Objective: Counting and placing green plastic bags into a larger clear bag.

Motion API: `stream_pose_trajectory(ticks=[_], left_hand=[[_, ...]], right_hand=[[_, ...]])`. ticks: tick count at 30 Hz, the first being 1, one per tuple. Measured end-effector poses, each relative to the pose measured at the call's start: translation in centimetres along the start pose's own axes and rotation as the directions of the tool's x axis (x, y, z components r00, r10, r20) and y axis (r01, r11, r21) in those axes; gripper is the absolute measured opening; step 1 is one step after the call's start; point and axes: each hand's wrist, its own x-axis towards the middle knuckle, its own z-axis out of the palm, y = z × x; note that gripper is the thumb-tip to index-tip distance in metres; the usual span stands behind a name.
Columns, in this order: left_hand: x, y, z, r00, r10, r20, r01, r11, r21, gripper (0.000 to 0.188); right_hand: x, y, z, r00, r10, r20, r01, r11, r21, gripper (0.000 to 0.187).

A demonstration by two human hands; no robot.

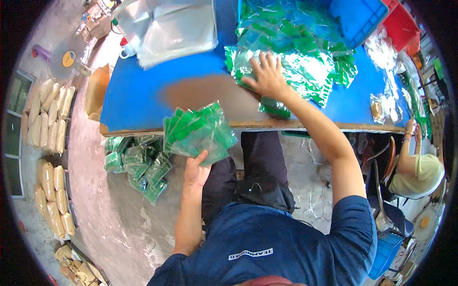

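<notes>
My left hand is closed on the lower edge of a fanned stack of clear-and-green plastic bags, held in front of the table's near edge. Out over the blue table, my right hand lies with its fingers spread, palm down, at the near left side of a wide heap of similar green bags. Nothing shows in its fingers, though the palm's underside is hidden. One small green packet rests by the table edge, below my right wrist.
Large clear plastic sheets lie at the table's far left. A blue crate stands behind the heap. Bundled green packets are piled on the floor to the left. At the right, a co-worker sits at the table.
</notes>
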Motion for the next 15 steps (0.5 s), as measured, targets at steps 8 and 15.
stream_pose_trajectory(ticks=[8,15], left_hand=[[0.2,0.5,0.9,1.000,0.004,0.022,-0.004,1.000,-0.003,0.057],[-0.3,-0.4,-0.8,0.997,-0.008,-0.078,0.005,0.999,-0.038,0.059]], right_hand=[[-1.3,-6.8,-6.1,0.884,-0.326,0.335,-0.076,0.607,0.791,0.040],[3.7,1.7,-0.2,0.972,-0.004,0.235,0.016,0.999,-0.046,0.080]])
